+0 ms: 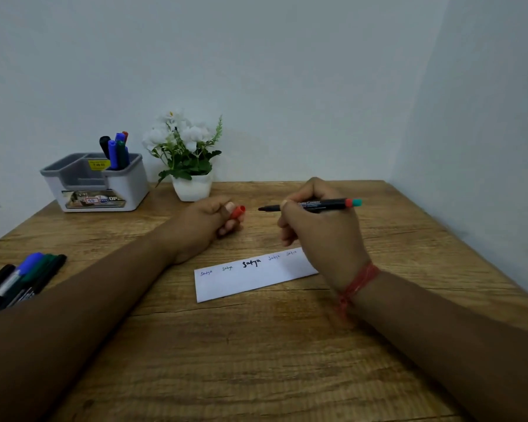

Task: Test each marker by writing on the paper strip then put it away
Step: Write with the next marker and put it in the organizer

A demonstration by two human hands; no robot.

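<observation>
Table [287, 360]: brown wood w/ darker grain streaks. Paper strip [250, 283]: white, 5 small scribbles; the middle 1 bold black, the leftmost blue, the others too faint to tell. Marker [320, 205] in right hand [320, 236]: black barrel, black tip, red band then teal end. Cap [237, 212] in left hand [205, 226]: red. Thread [358, 283] on right wrist: red. Organizer [96, 182]: white shell, grey insert, yellow sticker; markers inside [116, 149] blue, green, black, red. Loose markers [22, 278] at left: blue, green, black caps. Flowers [180, 135]: white, green leaves, white pot [192, 187]. Walls: pale blue-grey.
</observation>
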